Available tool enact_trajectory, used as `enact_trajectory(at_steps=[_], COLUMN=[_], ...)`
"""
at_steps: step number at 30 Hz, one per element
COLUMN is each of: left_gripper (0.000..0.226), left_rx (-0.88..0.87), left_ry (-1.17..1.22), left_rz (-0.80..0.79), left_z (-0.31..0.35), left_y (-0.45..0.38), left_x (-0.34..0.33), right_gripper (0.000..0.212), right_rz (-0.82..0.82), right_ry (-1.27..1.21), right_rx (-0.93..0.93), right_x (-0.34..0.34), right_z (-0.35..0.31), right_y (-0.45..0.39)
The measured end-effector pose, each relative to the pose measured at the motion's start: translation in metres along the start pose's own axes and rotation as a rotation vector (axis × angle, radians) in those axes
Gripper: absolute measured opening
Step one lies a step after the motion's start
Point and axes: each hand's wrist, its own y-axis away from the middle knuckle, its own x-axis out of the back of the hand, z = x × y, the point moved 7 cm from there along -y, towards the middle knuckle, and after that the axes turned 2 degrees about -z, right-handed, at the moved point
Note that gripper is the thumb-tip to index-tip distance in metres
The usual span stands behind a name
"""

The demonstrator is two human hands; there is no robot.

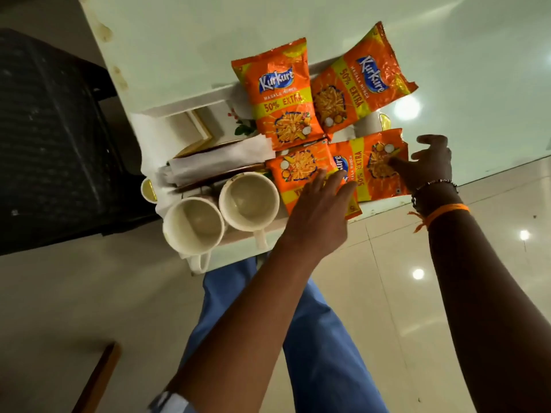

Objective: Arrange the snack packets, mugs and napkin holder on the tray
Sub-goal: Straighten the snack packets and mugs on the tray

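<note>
Several orange snack packets lie on a white tray point(185, 110) near the table's front edge: one upright at the back point(281, 90), one tilted at the back right point(362, 79), one at the front point(301, 171) and one at the front right point(377, 166). My left hand point(320, 210) rests flat with spread fingers on the front packet. My right hand point(429, 163) touches the front right packet's edge with its fingertips. Two empty cream mugs point(193, 225) point(249, 199) stand at the tray's front left. A napkin holder with white napkins point(214, 162) lies behind the mugs.
The tray sits on a glossy pale green table point(298, 22). A black woven chair point(50, 138) stands to the left. Shiny tiled floor point(447, 263) and my blue trouser legs point(313, 338) are below. A wooden edge point(98, 380) shows at bottom left.
</note>
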Motion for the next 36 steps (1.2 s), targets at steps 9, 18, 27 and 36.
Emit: enact_trajectory(at_steps=[9,18,27,36], left_gripper=[0.055,0.063,0.058,0.056], left_rx=[0.032,0.064,0.104,0.088], left_ry=[-0.164,-0.177,-0.217,-0.151], left_rz=[-0.078,0.016,0.021,0.053], left_z=[-0.013,-0.009,-0.006,-0.001], left_y=[-0.004,-0.011,-0.033,-0.034], left_x=[-0.028,-0.019,-0.015,-0.011], right_gripper=[0.01,0.044,0.027,0.03], right_rz=[0.047,0.158,0.087,0.185], right_ry=[-0.007,-0.06,0.082,0.192], right_rx=[0.124,0.334,0.397,0.39], right_x=[0.013,0.032,0.01,0.024], right_z=[-0.002,-0.038,-0.085,-0.053], right_y=[-0.021,-0.023,-0.052,-0.04])
